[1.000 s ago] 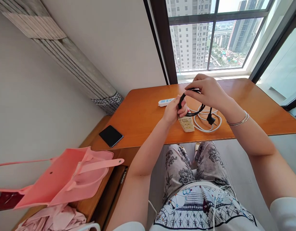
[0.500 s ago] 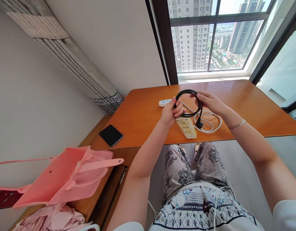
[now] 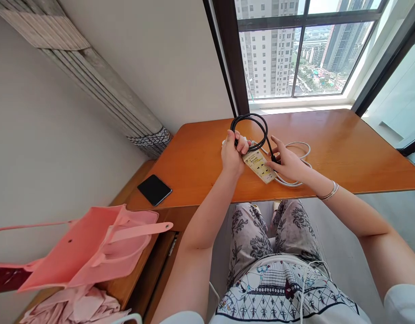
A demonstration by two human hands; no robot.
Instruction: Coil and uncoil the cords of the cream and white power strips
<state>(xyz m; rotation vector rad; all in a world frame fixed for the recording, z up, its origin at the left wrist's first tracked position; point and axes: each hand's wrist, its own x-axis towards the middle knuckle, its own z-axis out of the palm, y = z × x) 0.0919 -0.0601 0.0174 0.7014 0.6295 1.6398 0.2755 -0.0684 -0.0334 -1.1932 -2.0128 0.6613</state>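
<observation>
A coiled black power cable (image 3: 267, 130) is held up over the desk, its loops upright. My left hand (image 3: 235, 154) is closed around the left side of the coil. My right hand (image 3: 288, 163) pinches the cable's end at the black plug (image 3: 275, 158), with the plug partly hidden by the fingers. Beneath the hands lies a pale yellow power strip (image 3: 259, 165) with dark socket holes. A white cord (image 3: 308, 148) lies in loops behind and beside my right hand. A white object at the strip's far left is mostly covered by my left hand.
The brown wooden desk (image 3: 200, 157) stands against a window (image 3: 271, 63). A dark tablet or phone (image 3: 155, 189) lies near its left end. At lower left, a pink bag (image 3: 92, 247) sits beside crumpled pink cloth (image 3: 75, 306). A curtain (image 3: 119, 103) hangs along the left wall.
My right hand has gone from the coil's upper right side down to the plug, which hung free. The coil and my left hand have shifted up and left.
</observation>
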